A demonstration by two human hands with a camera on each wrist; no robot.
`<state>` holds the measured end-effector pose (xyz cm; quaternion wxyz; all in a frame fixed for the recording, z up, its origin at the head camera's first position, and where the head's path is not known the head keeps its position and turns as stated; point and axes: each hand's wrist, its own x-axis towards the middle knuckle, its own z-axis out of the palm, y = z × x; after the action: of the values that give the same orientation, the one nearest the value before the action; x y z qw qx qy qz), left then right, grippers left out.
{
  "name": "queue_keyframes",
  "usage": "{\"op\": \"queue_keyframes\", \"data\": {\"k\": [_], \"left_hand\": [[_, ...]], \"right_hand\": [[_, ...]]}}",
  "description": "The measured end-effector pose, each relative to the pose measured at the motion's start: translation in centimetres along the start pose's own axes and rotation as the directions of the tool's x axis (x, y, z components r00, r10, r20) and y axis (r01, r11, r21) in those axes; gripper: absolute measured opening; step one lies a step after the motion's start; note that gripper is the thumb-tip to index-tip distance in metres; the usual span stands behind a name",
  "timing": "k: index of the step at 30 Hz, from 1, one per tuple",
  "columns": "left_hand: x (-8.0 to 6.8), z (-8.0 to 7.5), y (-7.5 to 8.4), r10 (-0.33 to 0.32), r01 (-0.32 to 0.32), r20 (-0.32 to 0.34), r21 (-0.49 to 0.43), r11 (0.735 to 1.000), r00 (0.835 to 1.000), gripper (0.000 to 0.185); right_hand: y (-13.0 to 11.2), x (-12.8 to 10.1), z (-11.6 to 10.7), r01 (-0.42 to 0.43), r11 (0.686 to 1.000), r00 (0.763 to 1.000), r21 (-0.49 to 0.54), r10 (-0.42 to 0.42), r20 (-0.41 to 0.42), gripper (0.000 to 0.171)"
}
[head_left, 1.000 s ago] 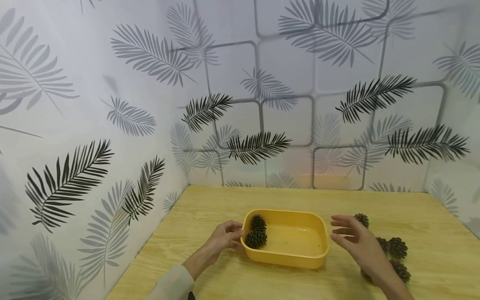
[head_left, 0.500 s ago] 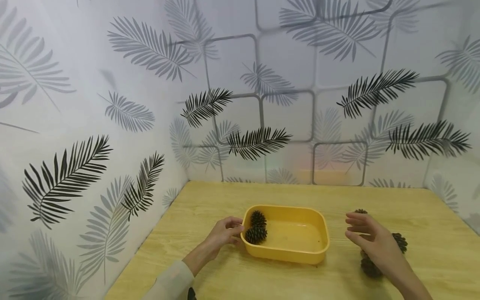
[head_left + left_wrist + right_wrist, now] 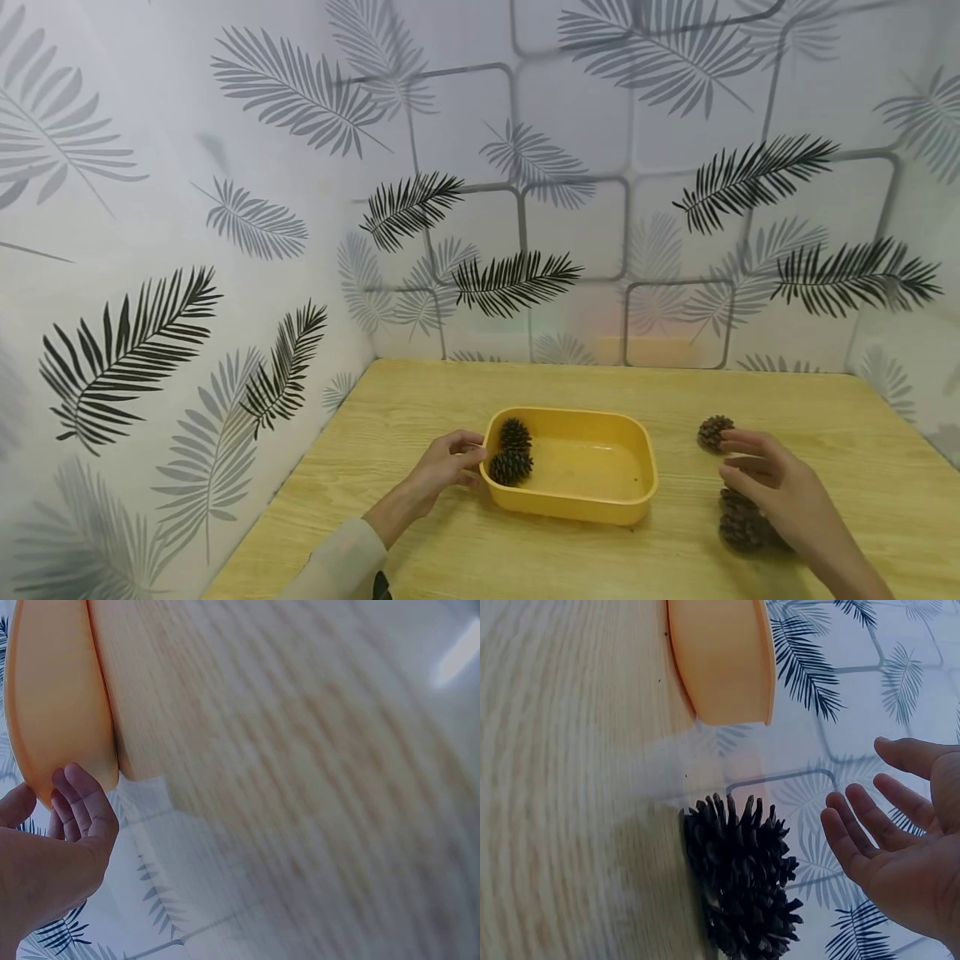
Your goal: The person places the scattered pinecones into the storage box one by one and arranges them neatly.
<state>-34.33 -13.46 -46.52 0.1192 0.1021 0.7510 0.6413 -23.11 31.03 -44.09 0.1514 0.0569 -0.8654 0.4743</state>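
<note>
A yellow plastic tub point(image 3: 572, 505) stands on the wooden table point(image 3: 420, 400). Two dark pine cones point(image 3: 513, 467) lie in its left end. My left hand point(image 3: 467, 455) holds the tub's left rim, thumb near the edge and fingers curled against the outer wall point(image 3: 52, 712). My right hand point(image 3: 738, 463) hovers to the right of the tub with its fingers relaxed and nothing in it. It is just above a cluster of pine cones point(image 3: 742, 525) on the table, which the right wrist view shows next to the open palm point(image 3: 739, 881). One single cone point(image 3: 712, 432) lies a little further back.
Walls papered with a leaf pattern point(image 3: 517, 283) close off the table at the back and on the left. Bare tabletop lies behind the tub and in front of it.
My right hand has moved right and down, away from the tub, and now hovers over the cones on the table, uncovering the far cone. The left hand has stayed on the tub.
</note>
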Motion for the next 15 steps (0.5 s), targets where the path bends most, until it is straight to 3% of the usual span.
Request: {"op": "queue_keyframes", "data": {"k": [6,15], "left_hand": [[0.0,-0.1,0.1,0.003,-0.003,0.0,0.001,1.0,1.0,0.041],[-0.2,-0.1,0.2,0.003,-0.003,0.005,0.005,1.0,1.0,0.04]], "right_hand": [[0.3,-0.3,-0.7,-0.029,0.998,1.0,-0.055,0.029,0.0,0.051],[1.0,-0.7,-1.4,-0.1,0.993,0.992,-0.055,0.104,0.074,0.059]]}}
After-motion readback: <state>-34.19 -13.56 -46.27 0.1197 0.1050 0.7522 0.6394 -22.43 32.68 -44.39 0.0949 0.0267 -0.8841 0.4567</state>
